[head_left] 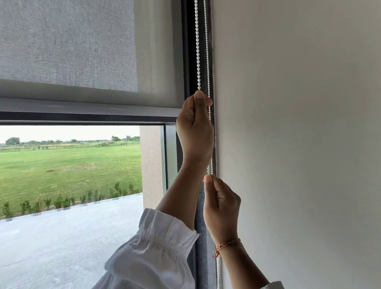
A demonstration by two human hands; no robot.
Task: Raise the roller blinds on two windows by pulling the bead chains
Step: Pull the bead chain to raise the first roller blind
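Note:
A grey roller blind [65,44] covers the upper part of the window, and its grey bottom bar [76,107] hangs across the glass. A white bead chain [197,42] runs down the dark frame at the window's right side, in two strands. My left hand [195,130] is the upper one, pinching the left strand beside the bar's right end. My right hand [221,207] is lower, shut on the chain just below, with a woven bracelet at the wrist. Both arms wear white sleeves.
A plain white wall [308,136] fills the right half, close beside the chain. Below the blind the window glass [63,175] shows a lawn and a paved terrace outside. The dark window frame [202,256] runs down behind my arms.

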